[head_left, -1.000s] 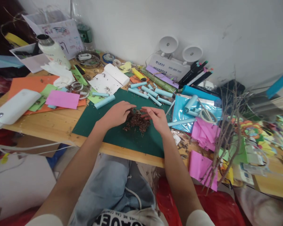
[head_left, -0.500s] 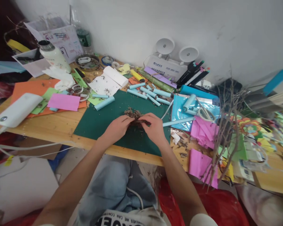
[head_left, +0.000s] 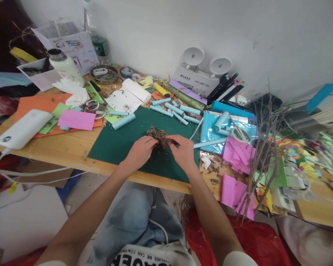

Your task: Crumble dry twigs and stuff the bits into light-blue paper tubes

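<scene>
A crumbly brown clump of what looks like dried plant bits (head_left: 158,135) lies on the dark green mat (head_left: 111,144). My left hand (head_left: 141,150) pinches its near left edge with thumb and fingers together. Opposite it, my right hand (head_left: 184,150) grips the near right edge the same way. The fingertips of both hands are partly hidden by the clump. Loose crumbs are scattered on the mat around it. Beyond the clump lie several light blue paper tubes (head_left: 174,108), and one more tube (head_left: 124,121) rests on the mat's far left part.
At left are a white power bank (head_left: 23,129), pink paper (head_left: 76,120) and an uncapped bottle (head_left: 66,66). To the right, scissors (head_left: 241,135) lie on a blue plastic packet (head_left: 211,127), near pink crepe paper (head_left: 238,155) and upright twigs (head_left: 262,159). An emergency light (head_left: 195,79) stands by the wall.
Both hands have come down from the clump's far sides to its near edge, their loosely spread fingers closing on it. The view has shifted slightly.
</scene>
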`<state>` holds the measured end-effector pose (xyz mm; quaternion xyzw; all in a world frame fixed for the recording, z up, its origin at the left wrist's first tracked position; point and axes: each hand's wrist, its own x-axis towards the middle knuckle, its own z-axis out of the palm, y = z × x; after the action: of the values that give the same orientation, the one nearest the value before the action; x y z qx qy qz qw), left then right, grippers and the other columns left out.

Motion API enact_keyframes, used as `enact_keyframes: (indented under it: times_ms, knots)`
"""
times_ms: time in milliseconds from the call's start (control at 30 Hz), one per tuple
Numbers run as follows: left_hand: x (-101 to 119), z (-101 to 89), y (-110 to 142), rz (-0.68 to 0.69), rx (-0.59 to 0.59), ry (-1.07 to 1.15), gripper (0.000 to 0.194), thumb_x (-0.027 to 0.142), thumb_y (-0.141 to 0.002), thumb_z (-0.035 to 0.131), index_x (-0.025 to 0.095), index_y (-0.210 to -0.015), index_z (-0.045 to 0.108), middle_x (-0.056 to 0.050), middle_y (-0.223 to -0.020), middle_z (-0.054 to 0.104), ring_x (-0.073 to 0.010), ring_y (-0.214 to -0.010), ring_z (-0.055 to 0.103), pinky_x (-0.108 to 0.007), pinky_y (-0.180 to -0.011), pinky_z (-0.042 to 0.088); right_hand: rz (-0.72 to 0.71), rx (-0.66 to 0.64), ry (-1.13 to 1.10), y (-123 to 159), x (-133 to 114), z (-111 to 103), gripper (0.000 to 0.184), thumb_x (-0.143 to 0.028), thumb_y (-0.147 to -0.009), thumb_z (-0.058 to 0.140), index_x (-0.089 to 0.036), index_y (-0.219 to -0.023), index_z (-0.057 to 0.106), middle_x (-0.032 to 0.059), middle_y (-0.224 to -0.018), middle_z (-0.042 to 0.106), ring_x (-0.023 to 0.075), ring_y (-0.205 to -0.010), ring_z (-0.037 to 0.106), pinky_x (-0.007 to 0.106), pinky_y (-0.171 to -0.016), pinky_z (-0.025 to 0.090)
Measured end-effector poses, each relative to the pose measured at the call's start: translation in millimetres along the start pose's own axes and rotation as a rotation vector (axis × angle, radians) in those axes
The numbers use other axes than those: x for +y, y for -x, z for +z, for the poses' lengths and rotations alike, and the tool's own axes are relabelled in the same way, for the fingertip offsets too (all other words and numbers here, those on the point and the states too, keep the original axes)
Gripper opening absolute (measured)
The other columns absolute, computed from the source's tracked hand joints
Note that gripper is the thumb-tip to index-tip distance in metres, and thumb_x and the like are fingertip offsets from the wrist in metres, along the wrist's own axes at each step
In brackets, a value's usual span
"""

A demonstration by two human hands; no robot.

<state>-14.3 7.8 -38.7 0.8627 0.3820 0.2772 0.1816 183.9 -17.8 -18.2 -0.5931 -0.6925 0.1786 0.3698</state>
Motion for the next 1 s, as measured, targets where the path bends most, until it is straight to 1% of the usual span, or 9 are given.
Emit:
enact_keyframes:
  times_ms: [100,233,367,433,533,667,767,867,1000]
  knots:
    - [2,-5.6,-3,-0.030,0.105,0.037,0.028,0.015,-0.095,0.045,0.019,-0.114,0.065,-0.010,-0.110,0.070,-0.0224,-0.104,0.064,-0.039,-0.094,0.053,-0.042,-0.076,0.046,-4,-1,-7,0.030,-0.019,-0.089,0.054,-0.025,-0.111,0.073,0.0058,-0.111,0.074,0.0238,-0.104,0.067,0.042,-0.096,0.054]
    - [-1,-14.5,-3,-0.155,0.195,-0.044,0.031,0.018,-0.095,0.041,0.016,-0.116,0.064,-0.013,-0.114,0.066,-0.0263,-0.111,0.060,-0.045,-0.101,0.048,-0.126,-0.226,0.094,-6,-1,-11,0.050,-0.016,-0.088,0.050,-0.026,-0.136,0.058,0.0078,-0.144,0.054,0.0275,-0.132,0.050,0.052,-0.112,0.041]
    - [-9,-14.9,-9,-0.284,0.167,0.017,0.033,0.020,-0.096,0.038,0.015,-0.116,0.064,-0.013,-0.115,0.068,-0.0255,-0.110,0.062,-0.042,-0.099,0.051,-0.158,-0.262,0.179,-13,-8,3,0.067,-0.046,-0.085,0.065,-0.028,-0.147,0.045,0.0093,-0.157,0.035,0.0363,-0.145,0.028,0.060,-0.115,0.034]
    - [-13,-14.7,-12,-0.316,0.154,0.029,0.035,0.021,-0.096,0.037,0.015,-0.117,0.064,-0.013,-0.116,0.069,-0.0252,-0.110,0.064,-0.042,-0.100,0.050,-0.222,-0.308,0.285,-21,-11,15,0.080,-0.057,-0.079,0.070,-0.029,-0.149,0.041,0.0118,-0.158,0.031,0.0405,-0.142,0.027,0.062,-0.111,0.036]
    - [-17,-18.3,-12,-0.385,0.225,0.042,0.035,0.023,-0.095,0.039,0.015,-0.118,0.064,-0.012,-0.113,0.071,-0.0242,-0.107,0.066,-0.041,-0.099,0.050,-0.293,-0.355,0.385,-32,-8,32,0.056,-0.048,-0.090,0.061,-0.024,-0.139,0.051,0.0169,-0.140,0.047,0.0337,-0.125,0.045,0.053,-0.101,0.046]
    - [-16,-25.3,-9,-0.462,0.241,0.178,0.033,0.028,-0.094,0.045,0.016,-0.119,0.064,-0.010,-0.105,0.074,-0.0227,-0.096,0.069,-0.039,-0.095,0.052,-0.273,-0.339,0.320,-41,4,39,0.022,-0.030,-0.098,0.049,-0.019,-0.106,0.065,0.0126,-0.105,0.060,0.0234,-0.101,0.056,0.037,-0.088,0.050]
    - [-7,-22.1,-18,-0.543,0.256,0.409,0.033,0.036,-0.093,0.049,0.018,-0.114,0.066,-0.009,-0.099,0.074,-0.0224,-0.091,0.069,-0.039,-0.092,0.052,-0.195,-0.130,0.121,-40,2,31,0.024,-0.033,-0.099,0.046,-0.019,-0.100,0.065,0.0085,-0.095,0.062,0.0197,-0.090,0.058,0.033,-0.084,0.049]
    - [10,-9.4,-39,-0.685,0.369,0.967,0.041,0.050,-0.093,0.047,0.017,-0.106,0.067,-0.010,-0.106,0.072,-0.0214,-0.098,0.069,-0.036,-0.091,0.054,-0.107,0.075,-0.038,-34,-14,23,0.028,-0.039,-0.098,0.043,-0.020,-0.096,0.064,0.0071,-0.090,0.063,0.0196,-0.086,0.059,0.034,-0.082,0.049]
    - [33,8.3,-64,-0.841,0.260,1.556,0.052,0.062,-0.090,0.046,0.014,-0.097,0.066,-0.009,-0.087,0.072,-0.0229,-0.090,0.071,-0.036,-0.084,0.058,-0.130,0.115,-0.114,-29,-35,28,0.035,-0.047,-0.098,0.038,-0.022,-0.092,0.062,0.0100,-0.104,0.063,0.0227,-0.101,0.060,0.038,-0.093,0.048]
